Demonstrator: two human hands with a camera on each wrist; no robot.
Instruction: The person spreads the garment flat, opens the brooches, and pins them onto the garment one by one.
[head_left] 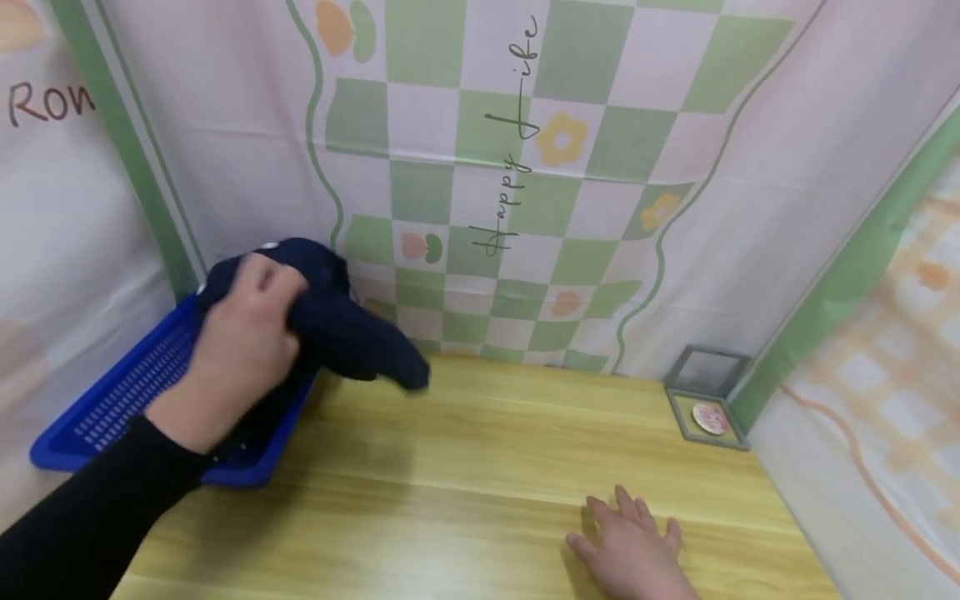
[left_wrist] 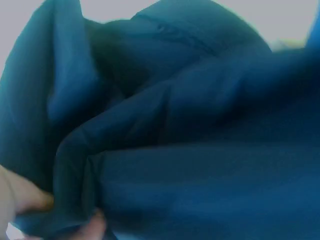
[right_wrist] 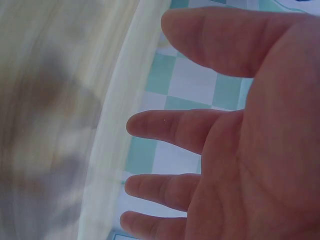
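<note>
1. Nearest my head camera: black sleeve [head_left: 97,508], lower left, leading to the left hand [head_left: 238,350].
2. Left hand: gripping navy cloth [head_left: 352,337]. In the left wrist view, thumb and finger pinch a fold.
3. Navy cloth: bunched at the far end of the blue basket [head_left: 142,398], one end sticking out past the right rim over the table. Can't confirm garment type; that end looks like a sleeve or leg.
4. Right hand [head_left: 637,550]: fingers straight and spread, holding nothing, apparently just above the wood-grain table [head_left: 480,492].
5. Handling, my call: I'd pinch a doubled fold, not one layer, and carry the bunch high enough to clear the rim. The loose end looks likeliest to drag. I'd bring the right hand over to support it.
6. Materials: cloth looks soft, matte, limp, with broad folds. Basket looks like rigid plastic, slotted walls, raised rim. Dark patch inside, under the forearm: can't identify.
7. Outward: gray square frame [head_left: 716,443] at the table's far right corner, round pink-and-white disc [head_left: 709,418] within its outline. Behind, green-and-white checked curtain [head_left: 495,125], lightly creased, lettered "Happy Life".
</note>
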